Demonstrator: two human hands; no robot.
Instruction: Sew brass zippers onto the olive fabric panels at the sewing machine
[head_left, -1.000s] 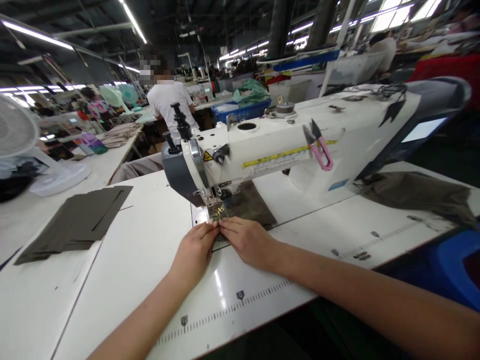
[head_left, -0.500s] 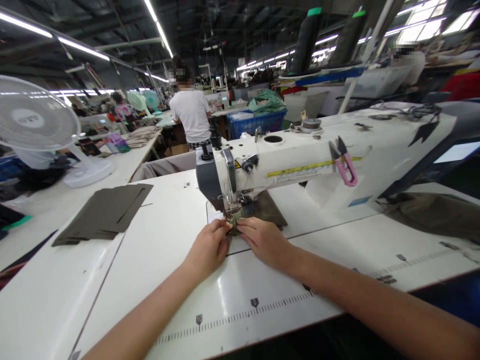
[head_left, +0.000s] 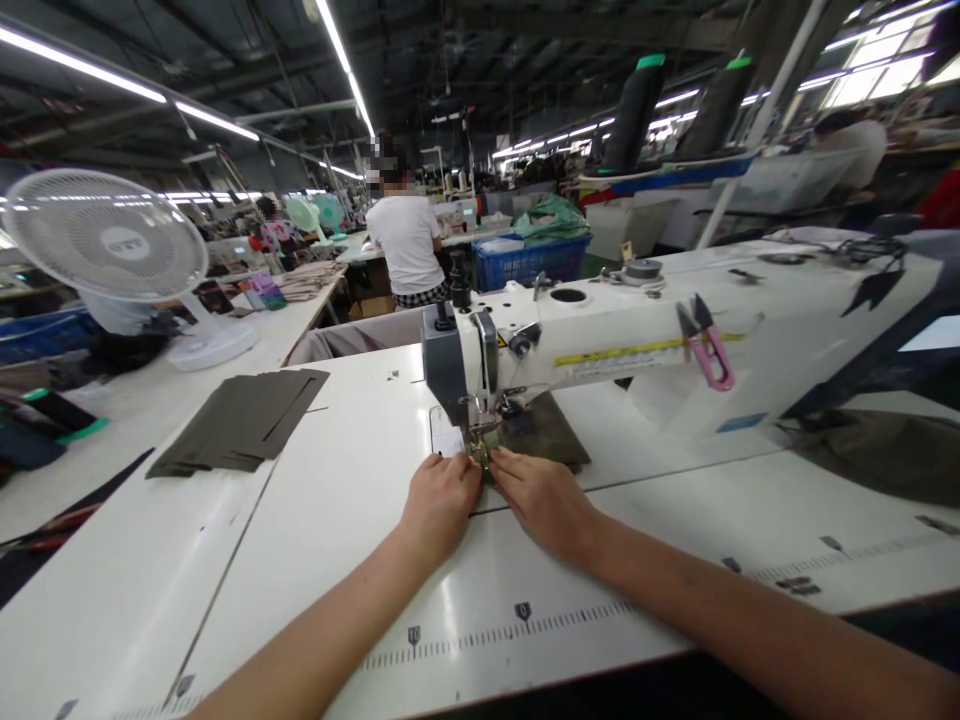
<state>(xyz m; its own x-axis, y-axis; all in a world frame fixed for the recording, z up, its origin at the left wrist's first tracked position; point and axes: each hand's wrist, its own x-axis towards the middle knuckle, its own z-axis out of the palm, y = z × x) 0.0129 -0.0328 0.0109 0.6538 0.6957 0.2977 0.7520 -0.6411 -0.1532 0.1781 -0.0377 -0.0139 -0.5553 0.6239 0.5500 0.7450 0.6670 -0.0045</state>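
Under the needle of a white sewing machine [head_left: 630, 345] lies a dark olive fabric piece [head_left: 551, 432]. My left hand [head_left: 442, 503] is closed at the fabric's near left edge, just left of the presser foot [head_left: 480, 445], its fingers curled under. On the other side of the foot, my right hand [head_left: 544, 500] has its fingers pressed together, with the tips gripping the fabric's near edge. Both hands rest low over the table, and their fingertips are partly hidden. A stack of olive fabric pieces [head_left: 240, 422] lies on the table to the left.
Pink-handled thread snips [head_left: 706, 345] are on the machine arm. More olive cloth [head_left: 885, 455] lies at the right. A white fan [head_left: 112, 240] stands on the left-hand table. Beyond the machine are a person in a white shirt [head_left: 406, 240] and a blue crate [head_left: 529, 265].
The view has swung left, so everything sits further right in the picture. My left fingers are curled more tightly beside the presser foot. My right hand keeps its place on the fabric.
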